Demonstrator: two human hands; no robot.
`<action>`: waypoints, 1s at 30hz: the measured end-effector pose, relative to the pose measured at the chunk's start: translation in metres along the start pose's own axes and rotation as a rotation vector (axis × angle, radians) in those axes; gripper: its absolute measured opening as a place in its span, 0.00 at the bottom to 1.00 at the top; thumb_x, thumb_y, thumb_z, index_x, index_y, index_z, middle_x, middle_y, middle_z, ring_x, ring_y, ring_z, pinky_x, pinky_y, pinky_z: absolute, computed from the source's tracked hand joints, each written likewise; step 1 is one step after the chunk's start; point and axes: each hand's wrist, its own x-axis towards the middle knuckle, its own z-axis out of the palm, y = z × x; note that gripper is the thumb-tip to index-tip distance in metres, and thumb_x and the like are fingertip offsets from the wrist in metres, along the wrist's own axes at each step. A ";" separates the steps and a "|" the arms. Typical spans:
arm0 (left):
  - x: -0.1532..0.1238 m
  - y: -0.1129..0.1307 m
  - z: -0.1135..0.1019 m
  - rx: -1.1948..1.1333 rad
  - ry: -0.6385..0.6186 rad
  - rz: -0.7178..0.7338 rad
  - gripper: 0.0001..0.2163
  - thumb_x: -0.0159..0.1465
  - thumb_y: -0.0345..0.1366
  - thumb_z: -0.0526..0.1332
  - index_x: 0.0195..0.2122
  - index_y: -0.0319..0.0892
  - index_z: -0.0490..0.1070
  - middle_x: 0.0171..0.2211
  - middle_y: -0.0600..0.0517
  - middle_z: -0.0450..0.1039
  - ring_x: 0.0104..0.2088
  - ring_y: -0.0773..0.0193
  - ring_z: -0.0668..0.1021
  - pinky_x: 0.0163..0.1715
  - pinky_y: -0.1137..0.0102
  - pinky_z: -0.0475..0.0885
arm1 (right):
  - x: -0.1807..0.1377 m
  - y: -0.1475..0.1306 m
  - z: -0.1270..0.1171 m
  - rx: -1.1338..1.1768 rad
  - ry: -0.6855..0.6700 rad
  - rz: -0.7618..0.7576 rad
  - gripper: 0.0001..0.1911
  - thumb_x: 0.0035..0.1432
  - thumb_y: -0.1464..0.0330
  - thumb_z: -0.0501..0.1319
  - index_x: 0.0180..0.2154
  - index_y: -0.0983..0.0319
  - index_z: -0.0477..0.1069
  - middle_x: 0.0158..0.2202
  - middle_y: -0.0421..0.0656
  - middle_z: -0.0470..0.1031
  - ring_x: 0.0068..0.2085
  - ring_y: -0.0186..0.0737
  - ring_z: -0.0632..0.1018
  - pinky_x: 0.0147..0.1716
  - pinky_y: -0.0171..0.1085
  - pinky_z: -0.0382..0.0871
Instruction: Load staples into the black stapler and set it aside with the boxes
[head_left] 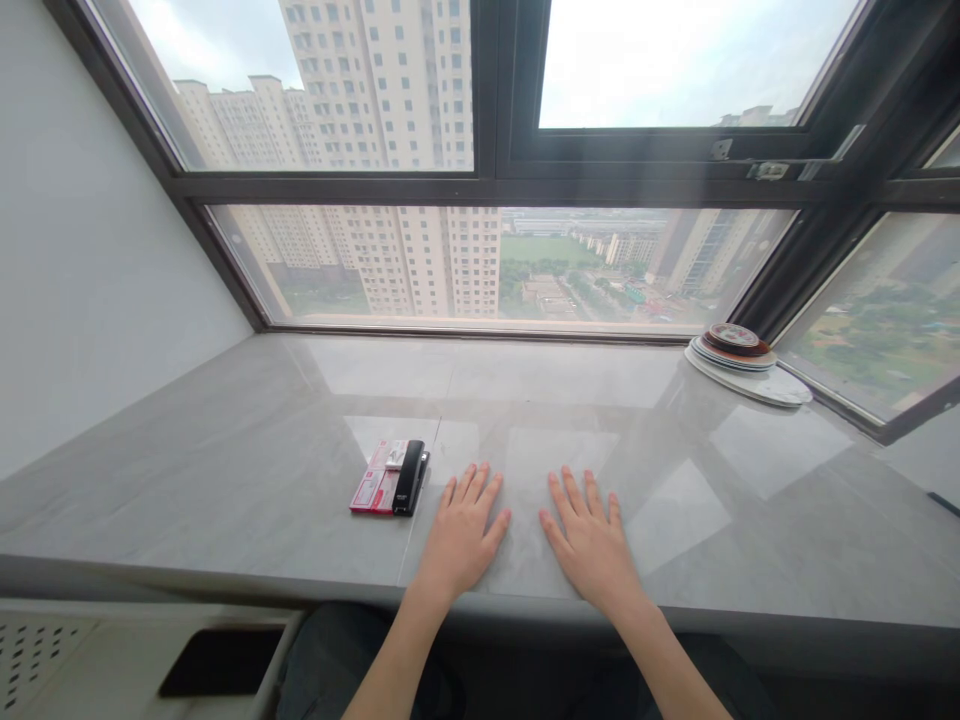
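Note:
My left hand [462, 535] lies flat on the grey marble-look sill [247, 470], palm down with its fingers apart. Just to its left, not touching it, is a black stapler [409, 478]. The stapler rests against or on a red-and-white printed packet [373, 490], and a small pale box or block [397, 455] sits on the packet's upper part. My right hand [590, 540] is also palm down on the sill, fingers spread, holding nothing. A gap of bare stone separates the two hands.
A stack of round plates or mats [739, 355] stands in the far right corner by the window frame [491, 190]. A white wall [97, 250] bounds the left side. Below the sill at lower left is a pale perforated surface [45, 650] with a dark rectangle on it.

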 end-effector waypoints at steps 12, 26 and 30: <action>0.000 0.001 0.001 -0.008 0.003 -0.021 0.24 0.75 0.45 0.51 0.71 0.53 0.54 0.74 0.52 0.49 0.73 0.54 0.53 0.71 0.49 0.53 | -0.003 0.000 -0.001 -0.010 0.015 -0.046 0.34 0.73 0.50 0.41 0.74 0.51 0.43 0.76 0.37 0.38 0.75 0.57 0.38 0.69 0.66 0.35; -0.001 0.002 0.004 0.012 0.015 -0.034 0.25 0.75 0.45 0.51 0.72 0.55 0.52 0.74 0.53 0.49 0.73 0.51 0.52 0.70 0.48 0.52 | -0.003 -0.005 -0.005 -0.004 -0.003 -0.026 0.34 0.72 0.50 0.42 0.74 0.51 0.45 0.76 0.37 0.40 0.75 0.57 0.40 0.69 0.64 0.35; -0.002 0.004 0.007 0.016 0.020 -0.038 0.26 0.75 0.44 0.50 0.73 0.55 0.50 0.74 0.53 0.49 0.73 0.50 0.52 0.70 0.46 0.51 | -0.004 -0.005 -0.007 -0.003 -0.011 -0.021 0.34 0.72 0.50 0.43 0.74 0.50 0.45 0.76 0.37 0.40 0.75 0.57 0.41 0.69 0.64 0.35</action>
